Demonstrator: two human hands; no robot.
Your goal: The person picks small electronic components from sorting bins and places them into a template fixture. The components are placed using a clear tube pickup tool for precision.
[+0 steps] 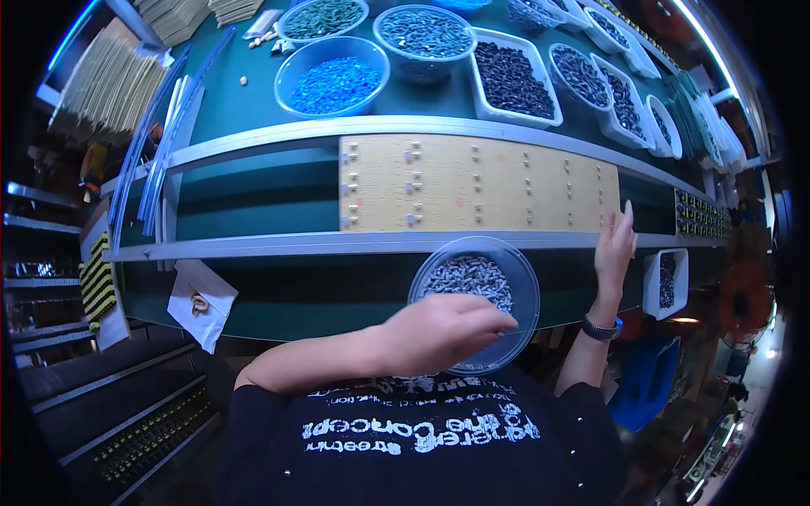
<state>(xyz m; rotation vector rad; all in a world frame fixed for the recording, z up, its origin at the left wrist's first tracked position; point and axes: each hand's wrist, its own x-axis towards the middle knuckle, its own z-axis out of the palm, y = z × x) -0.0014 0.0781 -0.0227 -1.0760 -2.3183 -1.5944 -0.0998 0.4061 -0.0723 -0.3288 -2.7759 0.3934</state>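
By the right edge of the flat tan board (498, 190), our right grip (613, 255) stands apart; below it, our left grip (439, 329) curls, its hold unclear, over grey pegs (468, 277) in a round bowl (526, 295); green bench (253, 207) stretches left.

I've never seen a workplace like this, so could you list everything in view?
Table: one, green, centre
Board: one, tan, between rails, small pieces on it
Rails: two, silver, along board's long edges
Near bowl: one, clear, front centre, grey pieces inside
Far bowls: at least three, clear, far side; green, blue, teal pieces
Large tray: one, white, right of those, black pieces
Small tray: one, white, right, dark pieces
Sheet: one, white, left front
Card stacks: several, beige, upper left
Bin: one, blue, lower right
Dim background: unclear
Wristwatch: one, dark, right wrist
Shirt: one, black, bottom
Hands: two, bare; left hand over near bowl, right hand near board's right end
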